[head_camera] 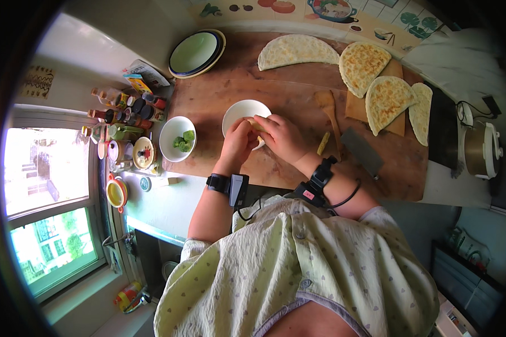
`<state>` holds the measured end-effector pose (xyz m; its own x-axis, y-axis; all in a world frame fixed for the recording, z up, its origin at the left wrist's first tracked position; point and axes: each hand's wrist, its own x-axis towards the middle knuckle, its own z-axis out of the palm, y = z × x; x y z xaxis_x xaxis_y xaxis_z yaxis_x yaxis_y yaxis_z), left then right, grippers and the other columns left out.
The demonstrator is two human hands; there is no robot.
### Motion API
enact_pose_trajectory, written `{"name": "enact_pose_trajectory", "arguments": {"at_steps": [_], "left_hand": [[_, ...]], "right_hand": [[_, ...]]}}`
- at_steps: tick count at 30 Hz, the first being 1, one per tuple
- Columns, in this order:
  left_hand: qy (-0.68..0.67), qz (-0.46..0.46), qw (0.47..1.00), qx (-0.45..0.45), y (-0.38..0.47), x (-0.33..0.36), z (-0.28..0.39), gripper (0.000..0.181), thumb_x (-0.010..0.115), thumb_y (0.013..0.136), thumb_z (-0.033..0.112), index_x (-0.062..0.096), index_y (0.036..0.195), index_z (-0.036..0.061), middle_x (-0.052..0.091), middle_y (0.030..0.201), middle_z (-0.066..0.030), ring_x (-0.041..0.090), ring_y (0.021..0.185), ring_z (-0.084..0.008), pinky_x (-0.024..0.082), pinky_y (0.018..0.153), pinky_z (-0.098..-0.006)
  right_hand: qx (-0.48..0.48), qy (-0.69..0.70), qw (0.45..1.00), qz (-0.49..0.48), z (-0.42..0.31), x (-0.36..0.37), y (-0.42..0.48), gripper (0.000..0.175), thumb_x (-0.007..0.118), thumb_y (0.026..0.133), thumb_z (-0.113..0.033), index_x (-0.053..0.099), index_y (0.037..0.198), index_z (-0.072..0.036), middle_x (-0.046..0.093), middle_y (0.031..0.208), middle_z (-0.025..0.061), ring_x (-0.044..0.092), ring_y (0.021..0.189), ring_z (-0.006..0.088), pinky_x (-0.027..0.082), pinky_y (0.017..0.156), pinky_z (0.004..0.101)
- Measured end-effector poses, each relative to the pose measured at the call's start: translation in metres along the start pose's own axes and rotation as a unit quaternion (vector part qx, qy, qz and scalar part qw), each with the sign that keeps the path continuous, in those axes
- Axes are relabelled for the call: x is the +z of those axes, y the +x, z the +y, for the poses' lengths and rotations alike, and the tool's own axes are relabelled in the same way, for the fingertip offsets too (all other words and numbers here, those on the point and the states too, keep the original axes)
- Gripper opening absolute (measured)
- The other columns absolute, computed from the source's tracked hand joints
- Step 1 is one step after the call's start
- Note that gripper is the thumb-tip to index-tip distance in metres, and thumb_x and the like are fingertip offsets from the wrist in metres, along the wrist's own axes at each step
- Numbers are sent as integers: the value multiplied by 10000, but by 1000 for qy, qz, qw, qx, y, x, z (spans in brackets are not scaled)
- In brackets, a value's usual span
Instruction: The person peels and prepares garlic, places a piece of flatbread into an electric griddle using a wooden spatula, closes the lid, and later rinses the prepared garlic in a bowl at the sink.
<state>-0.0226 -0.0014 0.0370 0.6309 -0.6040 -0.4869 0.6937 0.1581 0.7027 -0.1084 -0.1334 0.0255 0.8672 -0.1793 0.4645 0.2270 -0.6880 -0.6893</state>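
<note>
Over the near rim of a white bowl [241,110], my left hand [239,141] and my right hand [281,137] meet, their fingers closed on a small pale yellow piece of food [256,125]. The fingers hide most of it, and its kind cannot be told. To the left, another white bowl [167,141] holds several broccoli florets [184,142]. Right of my right hand lies a thin yellowish cob-like piece [323,143], with a wooden spatula [329,110] beyond it and a cleaver's dark blade [360,149] beside it.
Folded half-round flatbreads [364,67] lie at the back right, some on a small wooden board [354,105]. Stacked enamel dishes [194,54] stand back left. Seasoning bottles [128,116] crowd the left side by a lidded pot [144,153]. A white-lidded cooker [480,149] is far right.
</note>
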Motion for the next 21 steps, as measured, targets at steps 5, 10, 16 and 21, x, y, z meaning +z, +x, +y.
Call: {"name": "enact_pose_trajectory", "arguments": {"at_steps": [5, 10, 16, 21], "left_hand": [[70, 41, 996, 32, -1, 2, -9, 166, 404, 855, 53, 533, 941, -6, 486, 723, -13, 419, 570, -81, 315, 454, -228], [63, 57, 994, 66, -4, 19, -8, 150, 387, 852, 35, 524, 906, 7, 485, 712, -15, 418, 561, -79, 315, 455, -224], [-25, -20, 999, 39, -7, 7, 0, 99, 426, 883, 68, 516, 876, 27, 493, 711, -10, 426, 563, -64, 308, 454, -212], [24, -28, 999, 20, -6, 0, 5, 90, 453, 892, 98, 515, 922, 40, 471, 695, 6, 387, 529, -54, 276, 428, -207]], "right_hand": [[-22, 16, 1000, 4, 3, -1, -2, 355, 627, 805, -96, 600, 1158, -77, 602, 898, 137, 602, 776, 329, 506, 671, 397], [56, 130, 990, 6, 5, -3, 0, 334, 638, 801, -80, 609, 1134, -67, 630, 937, 146, 621, 813, 311, 514, 706, 370], [44, 104, 994, 9, 2, -4, 4, 338, 641, 799, -74, 609, 1135, -68, 632, 928, 140, 624, 821, 306, 515, 706, 367], [16, 48, 999, -5, -7, -2, 8, 343, 633, 800, -74, 609, 1142, -73, 627, 921, 137, 617, 821, 316, 514, 704, 378]]}}
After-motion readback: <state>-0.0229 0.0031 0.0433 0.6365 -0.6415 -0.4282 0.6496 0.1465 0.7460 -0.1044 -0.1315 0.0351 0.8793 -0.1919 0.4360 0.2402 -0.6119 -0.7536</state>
